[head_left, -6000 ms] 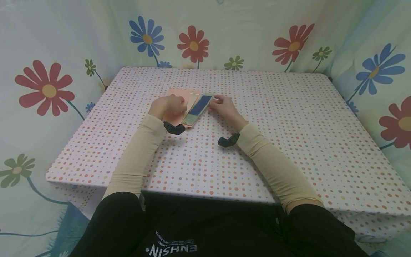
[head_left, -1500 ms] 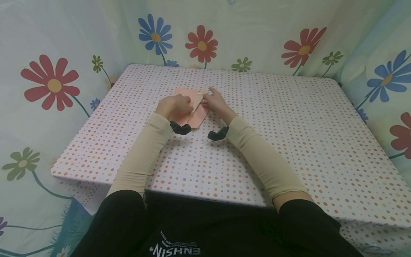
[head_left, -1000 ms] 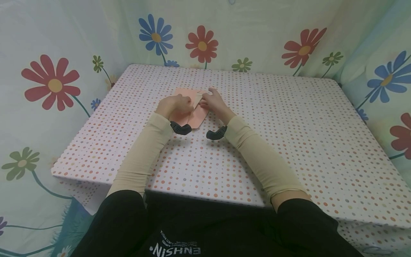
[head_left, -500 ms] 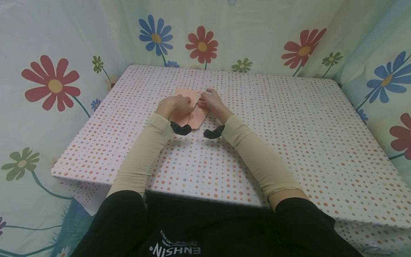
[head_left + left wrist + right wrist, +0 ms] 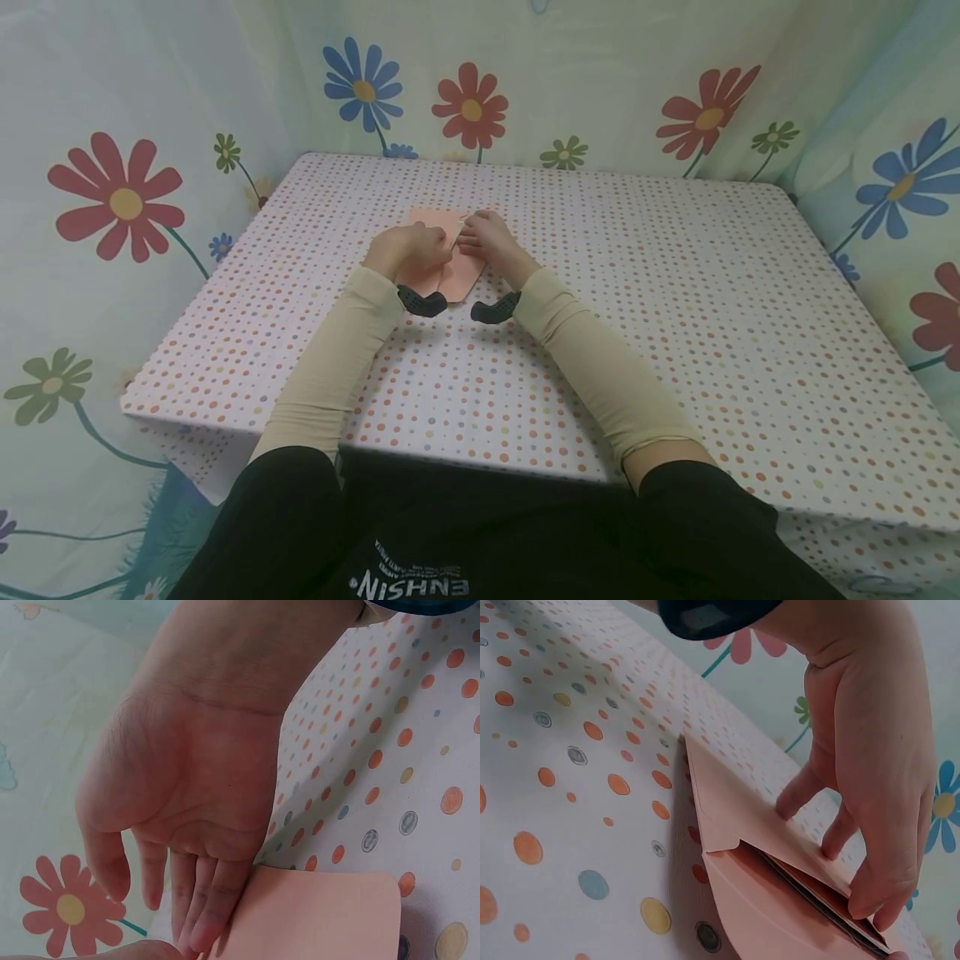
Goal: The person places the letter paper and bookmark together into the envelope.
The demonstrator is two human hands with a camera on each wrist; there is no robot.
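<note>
- Since six seconds back, the blue-faced strip has left the table; the right hand has drawn in beside the left hand, so inserting looks almost done.
- The flat salmon-pink paper envelope lies on the polka-dot tablecloth.
- Only the right wrist view shows a dark edge inside the envelope's opening, where the right fingers curl onto the flap.
- The left wrist view shows the left fingers straight and close together, pressing the envelope's edge.
</note>
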